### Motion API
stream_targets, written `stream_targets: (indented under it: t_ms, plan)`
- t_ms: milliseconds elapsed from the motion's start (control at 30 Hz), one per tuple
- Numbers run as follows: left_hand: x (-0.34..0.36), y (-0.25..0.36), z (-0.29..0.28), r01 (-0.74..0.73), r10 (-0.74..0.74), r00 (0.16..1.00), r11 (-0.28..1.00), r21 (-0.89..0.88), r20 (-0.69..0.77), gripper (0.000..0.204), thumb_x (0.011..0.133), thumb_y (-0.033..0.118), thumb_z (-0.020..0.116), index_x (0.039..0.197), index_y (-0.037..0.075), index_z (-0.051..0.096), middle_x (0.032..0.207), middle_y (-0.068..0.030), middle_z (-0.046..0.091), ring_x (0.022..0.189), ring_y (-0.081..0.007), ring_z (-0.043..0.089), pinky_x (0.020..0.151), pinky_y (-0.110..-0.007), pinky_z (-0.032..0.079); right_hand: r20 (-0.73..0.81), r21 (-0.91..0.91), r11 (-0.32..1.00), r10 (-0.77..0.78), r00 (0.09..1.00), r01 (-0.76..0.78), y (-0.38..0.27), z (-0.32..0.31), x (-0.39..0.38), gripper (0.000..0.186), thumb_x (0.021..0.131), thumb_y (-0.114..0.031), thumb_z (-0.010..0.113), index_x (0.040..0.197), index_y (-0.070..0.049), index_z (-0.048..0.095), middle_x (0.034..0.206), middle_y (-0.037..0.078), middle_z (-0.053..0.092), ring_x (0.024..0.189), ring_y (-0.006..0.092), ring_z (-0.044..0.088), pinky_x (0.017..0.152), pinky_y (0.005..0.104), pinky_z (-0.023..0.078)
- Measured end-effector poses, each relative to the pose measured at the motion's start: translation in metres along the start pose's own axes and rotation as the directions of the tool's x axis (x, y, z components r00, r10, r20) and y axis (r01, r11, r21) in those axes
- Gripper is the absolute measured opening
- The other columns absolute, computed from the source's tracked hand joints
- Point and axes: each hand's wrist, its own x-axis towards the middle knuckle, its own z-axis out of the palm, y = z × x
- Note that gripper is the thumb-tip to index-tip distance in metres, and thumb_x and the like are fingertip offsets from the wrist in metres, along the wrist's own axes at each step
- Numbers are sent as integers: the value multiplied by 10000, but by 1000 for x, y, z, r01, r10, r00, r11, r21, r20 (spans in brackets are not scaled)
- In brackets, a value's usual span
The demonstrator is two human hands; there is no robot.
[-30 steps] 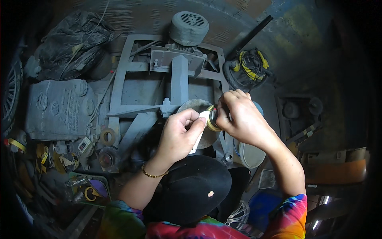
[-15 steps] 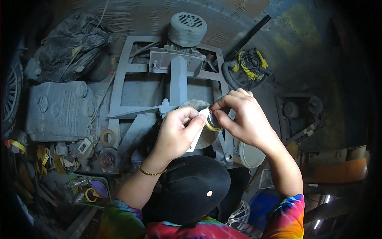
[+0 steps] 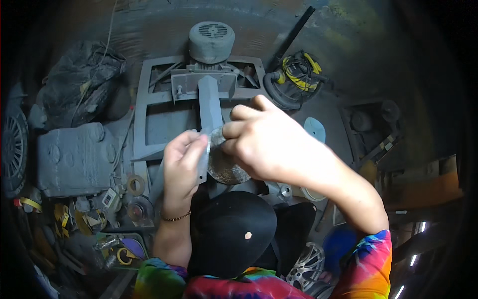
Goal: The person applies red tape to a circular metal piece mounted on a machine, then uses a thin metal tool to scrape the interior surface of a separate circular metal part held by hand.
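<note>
The left hand pinches a holed plate; the right hand curls, its hold unclear; between them shows a mottled disc.

The grey floor carries a metal frame; right of it lies a black hose.

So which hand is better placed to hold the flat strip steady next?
Likely the left hand: it pinches the flat strip, while the right hand shows apart from it, in front of the round disc.
</note>
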Motion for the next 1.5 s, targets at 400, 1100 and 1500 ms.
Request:
stream_targets:
  t_ms: [400,1100,1500]
  plan:
    - [-3,-16,3,40,-78,987,965,258,140,134,969,74,574,866,7,626,808,-12,652,705,-36,572,625,-202,445,-285,373,899,348,893,-231,19,40,-40,139,766,-95,689,882,-21,711,826,111,628,848,289,587,807,383,484]
    - [2,-28,9,33,-74,975,980,197,208,135,964,77,571,859,10,625,825,6,639,744,-28,544,663,-198,427,-294,349,910,332,896,-223,19,45,-36,164,766,-111,713,905,-27,732,827,92,645,826,263,589,810,364,475]
    - [1,-29,9,44,-87,975,978,206,202,131,962,72,571,863,14,633,825,10,640,736,-23,542,655,-190,423,-290,340,914,327,899,-222,20,46,-36,154,772,-118,709,895,-27,733,828,88,649,831,258,591,819,363,470]
